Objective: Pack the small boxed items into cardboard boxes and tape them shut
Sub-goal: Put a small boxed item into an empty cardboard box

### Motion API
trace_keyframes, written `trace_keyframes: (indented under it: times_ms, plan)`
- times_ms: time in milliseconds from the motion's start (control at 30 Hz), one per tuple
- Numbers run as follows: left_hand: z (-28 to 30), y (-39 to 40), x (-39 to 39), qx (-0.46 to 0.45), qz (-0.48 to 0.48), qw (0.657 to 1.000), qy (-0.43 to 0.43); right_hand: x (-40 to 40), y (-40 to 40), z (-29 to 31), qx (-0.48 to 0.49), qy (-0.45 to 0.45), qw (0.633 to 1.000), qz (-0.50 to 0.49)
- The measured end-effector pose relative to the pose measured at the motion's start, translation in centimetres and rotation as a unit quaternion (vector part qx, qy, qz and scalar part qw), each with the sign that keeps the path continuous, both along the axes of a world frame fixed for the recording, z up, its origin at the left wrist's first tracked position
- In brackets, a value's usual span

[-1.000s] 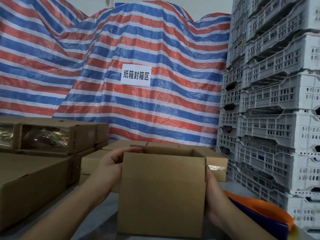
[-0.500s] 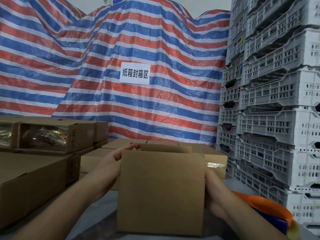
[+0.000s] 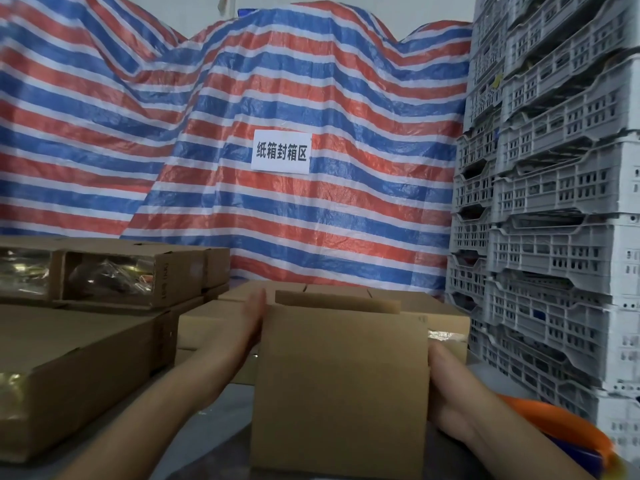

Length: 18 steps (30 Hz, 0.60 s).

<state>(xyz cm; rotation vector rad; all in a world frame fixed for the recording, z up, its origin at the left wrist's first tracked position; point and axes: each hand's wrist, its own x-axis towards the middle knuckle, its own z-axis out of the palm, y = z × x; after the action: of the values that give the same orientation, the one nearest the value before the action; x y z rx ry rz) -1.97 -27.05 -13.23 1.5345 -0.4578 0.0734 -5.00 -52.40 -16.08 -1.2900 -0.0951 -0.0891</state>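
Note:
A plain brown cardboard box [image 3: 341,386] stands upright on the grey table in front of me, its near wall facing the camera. A far flap is folded partly down over its top. My left hand [image 3: 247,327] lies flat against the box's left side, fingers straight and pointing away. My right hand [image 3: 446,396] presses the lower right side, its fingers hidden behind the box. The inside of the box is hidden. Small window-fronted boxed items [image 3: 114,277] lie stacked at the left.
Larger closed cartons [image 3: 69,372] fill the left of the table, and more cartons [image 3: 446,323] sit behind the held box. Stacked grey plastic crates [image 3: 554,237] rise on the right. An orange and blue object [image 3: 568,431] lies at lower right. A striped tarp [image 3: 242,98] hangs behind.
My left hand has flattened from curling over the top left rim onto the box's left side. The far flap has come down over the opening. The box looks slightly tilted and nearer.

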Motion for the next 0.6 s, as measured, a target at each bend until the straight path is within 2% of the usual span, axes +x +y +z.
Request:
trace_keyframes:
  times_ms: [33,100,200,433,600]
  plan:
    - [-0.23,-0.01,-0.12,0.010,0.025,1.000,-0.005,0.01,-0.03,-0.02,0.000,0.002,1.000,0.002]
    - [-0.54,0.33,-0.36,0.072,0.010,0.996,-0.047,0.16,-0.07,-0.02,0.004,0.000,1.000,0.003]
    - [-0.60,0.66,0.05,0.108,0.001,0.992,-0.069,0.16,0.18,0.03,0.006,0.001,1.000,0.005]
    - [-0.64,0.10,0.55,0.050,0.019,0.998,-0.024,0.38,-0.01,-0.17,0.028,0.001,0.999,0.021]
    - [-0.83,0.01,0.43,0.026,0.021,0.999,-0.020,-0.03,-0.26,-0.15,-0.033,0.000,0.997,0.069]
